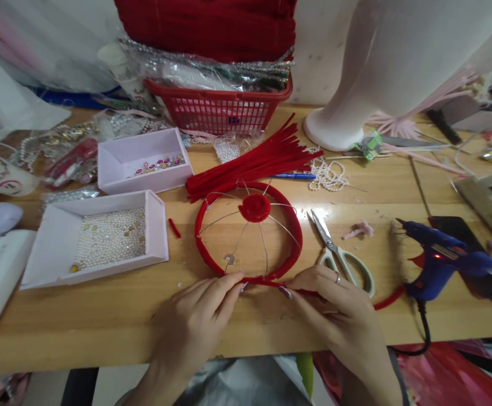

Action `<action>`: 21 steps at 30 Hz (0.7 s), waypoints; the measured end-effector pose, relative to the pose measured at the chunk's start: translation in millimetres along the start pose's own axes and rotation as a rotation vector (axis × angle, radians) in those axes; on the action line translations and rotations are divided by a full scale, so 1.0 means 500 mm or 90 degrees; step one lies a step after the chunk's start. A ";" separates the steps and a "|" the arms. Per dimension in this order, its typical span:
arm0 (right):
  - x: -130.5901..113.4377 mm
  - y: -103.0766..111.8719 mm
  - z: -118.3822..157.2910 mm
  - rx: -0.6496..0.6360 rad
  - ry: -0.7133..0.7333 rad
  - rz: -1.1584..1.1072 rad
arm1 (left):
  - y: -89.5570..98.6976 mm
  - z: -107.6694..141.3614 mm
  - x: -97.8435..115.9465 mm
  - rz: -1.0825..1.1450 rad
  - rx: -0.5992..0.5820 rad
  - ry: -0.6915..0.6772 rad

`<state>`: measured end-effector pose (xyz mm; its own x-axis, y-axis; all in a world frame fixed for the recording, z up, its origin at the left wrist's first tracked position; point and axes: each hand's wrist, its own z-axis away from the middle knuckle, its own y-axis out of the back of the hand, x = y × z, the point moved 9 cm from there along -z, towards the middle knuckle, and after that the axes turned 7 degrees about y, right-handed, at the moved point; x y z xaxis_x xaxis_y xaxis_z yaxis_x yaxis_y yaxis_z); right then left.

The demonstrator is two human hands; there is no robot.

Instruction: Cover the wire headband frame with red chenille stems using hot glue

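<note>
While the left hand pinched a fuzzy red strip between thumb and fingertips, the right hand nipped it a little farther along, nearly closed on it; two grips probably let it lie snug against the near rim of the round frame. That frame sat on the bench just beyond the fingertips, likely so the wood steadied it. Its rim was thick with red pile, and thin bare wires ran like spokes to a red disc in the middle. Scissors lay just right of it and a glue gun farther right, its small light glowing, presumably for easy reach. Red stems fanned out behind, and a white tray of beads stood leftward.
</note>
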<state>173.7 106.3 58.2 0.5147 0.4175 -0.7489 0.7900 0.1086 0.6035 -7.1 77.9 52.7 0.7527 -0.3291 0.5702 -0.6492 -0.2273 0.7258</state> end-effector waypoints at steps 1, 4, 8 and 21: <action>0.002 -0.001 0.000 -0.003 -0.006 0.000 | 0.000 0.000 -0.002 0.002 0.001 0.003; 0.008 -0.007 0.004 -0.021 -0.027 -0.012 | -0.004 0.000 -0.006 0.012 -0.014 0.018; 0.015 -0.005 0.013 -0.019 -0.059 -0.019 | -0.013 0.004 -0.013 0.016 -0.040 0.043; 0.014 -0.002 -0.003 -0.025 -0.012 -0.040 | -0.022 -0.006 -0.010 0.101 -0.091 0.167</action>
<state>175.7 110.3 52.8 0.4708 0.3916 -0.7906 0.8075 0.1697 0.5649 -3.3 85.1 42.8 0.6579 -0.0989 0.7466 -0.7527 -0.0558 0.6560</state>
